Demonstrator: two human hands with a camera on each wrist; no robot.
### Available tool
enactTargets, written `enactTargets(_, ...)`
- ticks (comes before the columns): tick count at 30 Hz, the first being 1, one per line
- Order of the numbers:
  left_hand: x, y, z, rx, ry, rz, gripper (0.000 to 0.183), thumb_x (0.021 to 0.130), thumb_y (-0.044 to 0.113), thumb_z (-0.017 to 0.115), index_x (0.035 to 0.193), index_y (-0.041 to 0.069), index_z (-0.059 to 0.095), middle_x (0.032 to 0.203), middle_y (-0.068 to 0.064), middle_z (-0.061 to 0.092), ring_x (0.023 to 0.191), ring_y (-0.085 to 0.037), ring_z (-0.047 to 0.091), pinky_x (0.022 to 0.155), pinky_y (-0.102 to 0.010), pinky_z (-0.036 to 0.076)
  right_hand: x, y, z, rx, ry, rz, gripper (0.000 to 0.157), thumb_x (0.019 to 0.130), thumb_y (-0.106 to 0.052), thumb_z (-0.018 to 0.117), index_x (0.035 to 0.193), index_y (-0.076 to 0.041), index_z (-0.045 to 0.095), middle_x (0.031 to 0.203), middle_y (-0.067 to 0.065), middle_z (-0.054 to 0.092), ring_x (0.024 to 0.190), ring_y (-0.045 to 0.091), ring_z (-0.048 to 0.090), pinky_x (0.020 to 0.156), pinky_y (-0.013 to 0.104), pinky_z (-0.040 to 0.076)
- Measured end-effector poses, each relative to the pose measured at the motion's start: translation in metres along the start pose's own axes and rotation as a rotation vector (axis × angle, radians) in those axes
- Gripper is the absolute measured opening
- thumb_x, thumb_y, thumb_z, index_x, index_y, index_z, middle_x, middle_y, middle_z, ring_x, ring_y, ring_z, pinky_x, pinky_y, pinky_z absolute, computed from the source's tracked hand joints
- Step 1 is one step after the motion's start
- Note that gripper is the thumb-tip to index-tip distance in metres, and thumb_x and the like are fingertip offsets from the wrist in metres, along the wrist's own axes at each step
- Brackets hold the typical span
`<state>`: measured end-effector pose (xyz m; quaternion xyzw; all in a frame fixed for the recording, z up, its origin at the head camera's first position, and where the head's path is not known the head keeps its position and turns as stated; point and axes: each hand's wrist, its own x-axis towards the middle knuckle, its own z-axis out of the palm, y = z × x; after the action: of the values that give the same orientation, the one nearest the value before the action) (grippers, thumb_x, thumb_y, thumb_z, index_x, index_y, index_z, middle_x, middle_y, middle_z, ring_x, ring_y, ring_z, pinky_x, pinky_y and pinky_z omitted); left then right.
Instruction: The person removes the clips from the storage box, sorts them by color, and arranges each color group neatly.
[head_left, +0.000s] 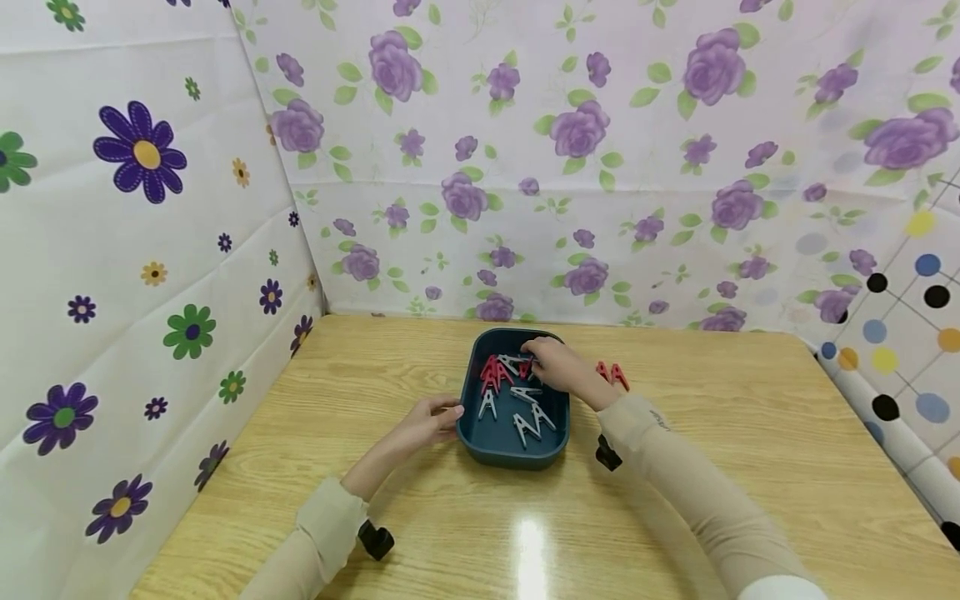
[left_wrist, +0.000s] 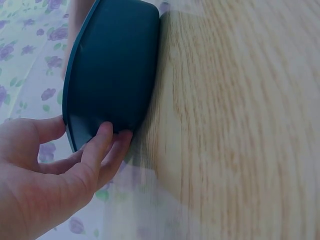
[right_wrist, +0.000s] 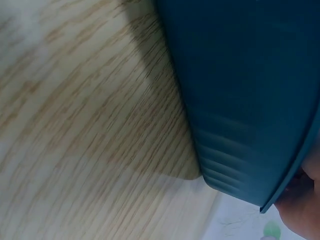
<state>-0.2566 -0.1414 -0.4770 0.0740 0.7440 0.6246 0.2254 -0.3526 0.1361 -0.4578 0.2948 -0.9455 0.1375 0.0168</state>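
A dark teal plastic basin (head_left: 513, 454) stands on the wooden table with several red and light grey clothespins inside. My left hand (head_left: 429, 423) holds its left side. In the left wrist view the thumb of that hand (left_wrist: 55, 175) lies at the rim and the fingertips press the outer wall. My right hand (head_left: 557, 365) reaches over the right rim at the far corner, fingers down among the clothespins. Near those fingers are a red clothespin (head_left: 524, 368) and a grey clothespin (head_left: 510, 363). The right fingertips are mostly hidden, and I cannot tell whether they grip one.
Two red clothespins (head_left: 612, 374) lie on the table (head_left: 712, 417) to the right of the basin, beside my right forearm. Flowered cloth (head_left: 510, 250) hangs along the table's back edge, with more patterned cloth at both sides. A black wrist device (head_left: 608, 454) sits under each wrist.
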Motion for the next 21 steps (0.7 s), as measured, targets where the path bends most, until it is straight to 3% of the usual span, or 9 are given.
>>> enactTargets(8,0.0,-0.001,0.0,-0.017,0.005,0.006,0.051,0.102,0.021,0.049,0.142,-0.008,0.038,0.135,-0.031,0.049,0.118,-0.034,0.059,0.099,-0.044,0.049,0.009,-0.002,0.004,-0.085,-0.094,0.047,0.039,0.096,-0.006,0.054,0.135,-0.002,0.053,0.13,0.019,0.057,0.118,0.031,0.056,0.096,0.044,0.049)
enactTargets(21,-0.001,-0.001,-0.001,-0.035,-0.017,0.02,0.05,0.103,0.02,0.049,0.143,-0.007,0.037,0.136,-0.03,0.049,0.116,-0.03,0.059,0.101,-0.044,0.048,0.024,-0.007,0.003,-0.125,-0.288,0.134,0.044,0.099,-0.005,0.045,0.143,-0.008,0.045,0.141,0.018,0.05,0.128,0.032,0.05,0.105,0.046,0.043)
